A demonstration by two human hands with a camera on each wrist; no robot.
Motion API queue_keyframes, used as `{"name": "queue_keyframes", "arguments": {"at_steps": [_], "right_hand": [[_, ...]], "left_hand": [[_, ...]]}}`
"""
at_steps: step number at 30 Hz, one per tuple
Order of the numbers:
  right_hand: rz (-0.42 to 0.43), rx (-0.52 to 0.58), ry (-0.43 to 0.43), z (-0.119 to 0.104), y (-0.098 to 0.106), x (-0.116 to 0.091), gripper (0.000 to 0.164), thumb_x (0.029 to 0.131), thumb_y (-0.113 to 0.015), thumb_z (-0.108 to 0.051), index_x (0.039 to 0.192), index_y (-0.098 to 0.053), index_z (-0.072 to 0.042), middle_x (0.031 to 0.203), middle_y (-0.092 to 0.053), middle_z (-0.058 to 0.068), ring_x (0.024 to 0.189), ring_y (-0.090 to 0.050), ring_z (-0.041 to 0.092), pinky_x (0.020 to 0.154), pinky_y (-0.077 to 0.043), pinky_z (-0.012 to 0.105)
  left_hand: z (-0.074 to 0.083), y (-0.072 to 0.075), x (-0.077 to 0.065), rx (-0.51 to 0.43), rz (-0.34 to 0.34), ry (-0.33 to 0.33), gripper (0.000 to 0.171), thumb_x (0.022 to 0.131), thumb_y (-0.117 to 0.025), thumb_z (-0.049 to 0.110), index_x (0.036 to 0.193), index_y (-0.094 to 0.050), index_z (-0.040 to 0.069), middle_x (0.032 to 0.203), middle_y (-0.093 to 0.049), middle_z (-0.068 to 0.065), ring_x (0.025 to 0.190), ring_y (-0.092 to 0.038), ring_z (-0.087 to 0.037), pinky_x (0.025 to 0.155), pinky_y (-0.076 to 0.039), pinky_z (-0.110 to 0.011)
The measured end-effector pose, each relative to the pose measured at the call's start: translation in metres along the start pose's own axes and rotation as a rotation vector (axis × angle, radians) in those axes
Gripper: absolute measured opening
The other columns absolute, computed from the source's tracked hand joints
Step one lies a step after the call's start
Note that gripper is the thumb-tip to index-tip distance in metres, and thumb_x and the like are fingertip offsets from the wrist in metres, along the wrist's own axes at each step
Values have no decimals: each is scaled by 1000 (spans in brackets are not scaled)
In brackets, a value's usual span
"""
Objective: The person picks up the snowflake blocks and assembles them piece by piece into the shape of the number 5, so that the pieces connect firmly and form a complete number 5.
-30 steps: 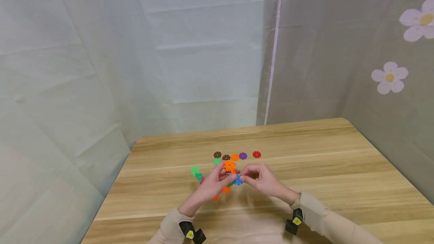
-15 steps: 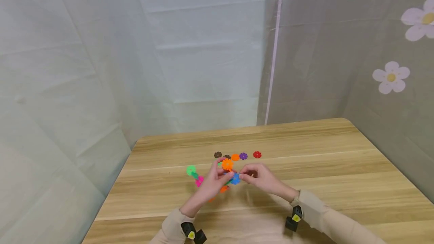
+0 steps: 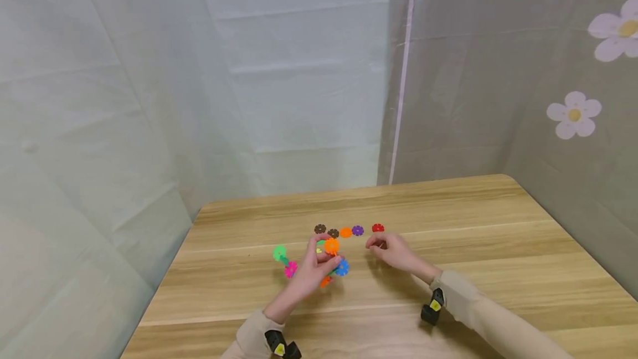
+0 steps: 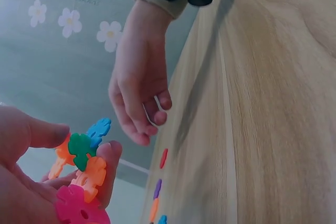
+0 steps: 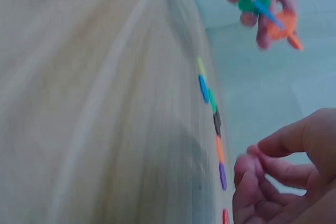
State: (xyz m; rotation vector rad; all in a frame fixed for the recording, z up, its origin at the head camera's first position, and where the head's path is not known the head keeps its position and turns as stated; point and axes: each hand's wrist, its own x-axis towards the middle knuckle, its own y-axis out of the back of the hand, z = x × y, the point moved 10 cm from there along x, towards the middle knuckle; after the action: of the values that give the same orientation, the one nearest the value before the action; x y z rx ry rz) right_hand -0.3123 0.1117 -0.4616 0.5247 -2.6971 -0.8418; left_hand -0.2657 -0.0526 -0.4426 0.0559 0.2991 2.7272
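Note:
My left hand (image 3: pixel 310 270) holds a chain of slotted plastic snowflake discs above the table, pinched between thumb and fingers. An orange disc (image 3: pixel 332 246) stands at its top, and a blue disc (image 3: pixel 341 268) juts out to the right past the thumb. In the left wrist view a dark green disc (image 4: pixel 81 148) joins the blue one. Toward the left, a pink disc (image 3: pixel 291 269) and a light green disc (image 3: pixel 279 253) trail from the chain. My right hand (image 3: pixel 395 251) hovers apart from it, fingers loosely curled with nothing in them, near a red disc (image 3: pixel 378 227).
Loose discs lie in a row behind the hands: two brown, an orange one (image 3: pixel 346 232) and a purple one (image 3: pixel 358 230), with the red one farther right. More, including a blue disc (image 5: pixel 203 88), continue the row. The wooden table (image 3: pixel 498 270) meets hanging cloth at the back.
My right hand has left the blue disc and moved right and slightly away toward the red disc. The left hand, with the chain, has shifted a little left.

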Motion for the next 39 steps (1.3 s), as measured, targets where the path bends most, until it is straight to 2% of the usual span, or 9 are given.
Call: {"name": "queue_keyframes", "arguments": {"at_steps": [6, 10, 12, 15, 20, 26, 30, 36, 39], "right_hand": [[87, -118, -114, 21, 11, 11, 14, 87, -60, 0, 100, -65, 4, 90, -68, 14, 79, -62, 19, 67, -51, 27], [113, -141, -195, 34, 16, 15, 27, 86, -59, 1, 112, -62, 5, 97, -68, 17, 81, -62, 22, 64, -51, 28], [105, -148, -213, 37, 17, 16, 35, 85, -58, 2, 120, -59, 6, 98, -67, 17, 75, -60, 20, 59, -49, 26], [70, -191, -221, 39, 16, 18, 36, 86, -56, 1, 121, -58, 7, 88, -65, 15, 63, -50, 14, 52, -41, 23], [25, -253, -218, 37, 11, 17, 37, 86, -58, 0, 123, -61, 7, 82, -65, 12, 51, -37, 10, 46, -31, 19], [31, -274, -218, 27, 12, 14, 21, 81, -68, 2, 100, -74, 2, 92, -73, 12, 69, -56, 13, 61, -48, 26], [35, -298, -189, 21, 12, 14, 6, 77, -76, -3, 84, -76, -4, 84, -74, 5, 74, -61, 12, 69, -51, 28], [30, -279, -203, 24, 10, 14, 21, 71, -84, -11, 86, -70, -6, 77, -68, 2, 72, -59, 11, 70, -51, 30], [1, -276, -185, 24, 6, 14, 18, 73, -83, -10, 83, -69, -6, 76, -67, 0, 71, -58, 11, 70, -50, 30]], "left_hand": [[-4, -4, 0, 0, -47, 5, 56, 101, -51, 22, 147, -22, 7, 121, -63, -25, 97, -65, -19, 80, -56, -43], [-6, -4, 0, -45, -38, 37, 44, 105, -41, 26, 142, -28, 7, 118, -62, -23, 94, -62, -17, 77, -56, -39], [-6, -4, 1, -49, -22, 42, 36, 106, -34, 29, 134, -34, 6, 113, -62, -23, 89, -60, -16, 73, -55, -34], [-5, -6, -1, -42, -8, 47, 34, 107, -28, 32, 122, -39, 3, 106, -60, -21, 85, -57, -16, 69, -52, -29], [-5, -11, -3, -33, -17, 66, 31, 107, -29, 29, 112, -43, 2, 104, -62, -22, 83, -57, -15, 72, -50, -26], [-10, -10, -2, -67, 15, 84, 28, 107, -34, 24, 110, -46, -1, 102, -65, -22, 80, -59, -14, 74, -52, -26], [-19, -4, 0, -108, 62, 117, 33, 106, -37, 26, 119, -50, -1, 100, -66, -15, 78, -60, -12, 74, -56, -30], [-23, -6, -3, -56, 53, 119, 40, 103, -44, 29, 127, -53, -2, 101, -70, -20, 86, -67, -19, 87, -55, -38], [-23, -9, -4, -66, 38, 112, 40, 103, -46, 28, 126, -55, -4, 103, -70, -22, 89, -68, -21, 93, -53, -42]]}}
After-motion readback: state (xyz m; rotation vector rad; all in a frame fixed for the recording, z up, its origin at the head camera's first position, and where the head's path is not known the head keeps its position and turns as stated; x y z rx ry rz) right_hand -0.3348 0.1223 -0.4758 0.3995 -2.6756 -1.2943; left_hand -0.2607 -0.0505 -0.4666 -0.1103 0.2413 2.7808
